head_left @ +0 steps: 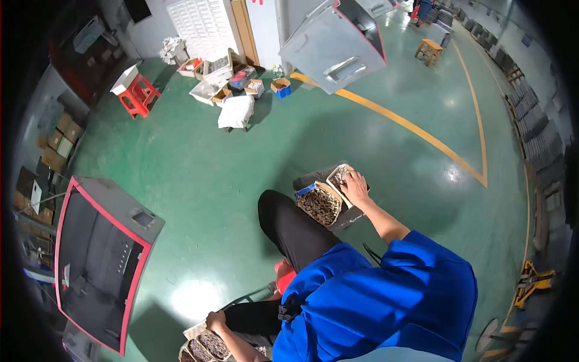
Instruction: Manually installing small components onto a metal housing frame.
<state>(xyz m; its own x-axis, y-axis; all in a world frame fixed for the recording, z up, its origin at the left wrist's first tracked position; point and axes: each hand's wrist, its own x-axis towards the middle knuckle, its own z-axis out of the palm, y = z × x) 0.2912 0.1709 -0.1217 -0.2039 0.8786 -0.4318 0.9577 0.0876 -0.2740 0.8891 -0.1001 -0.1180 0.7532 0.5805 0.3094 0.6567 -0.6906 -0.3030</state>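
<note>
To my right, my right hand (354,184) reaches into a narrow white box (338,175) of small metal-looking pieces. Its fingers are bent together over them, and whatever they pinch is too small to make out. Against that box stands a wider container (319,205) filled with short, pin-like brownish pieces, with a blue strip at its far rim. My left hand (215,321) is closed at the lower edge, just above cartons (212,345) of small dark pieces. A pale flat piece (195,330) lies beside it; what that hand grips is hidden.
A grey cabinet with red edging (96,265) stands at left, and another grey housing (335,48) ahead. A red stool (137,95), a cloth-covered stool (236,112) and several bins (214,78) are farther off. Yellow lines (398,120) cross the green floor.
</note>
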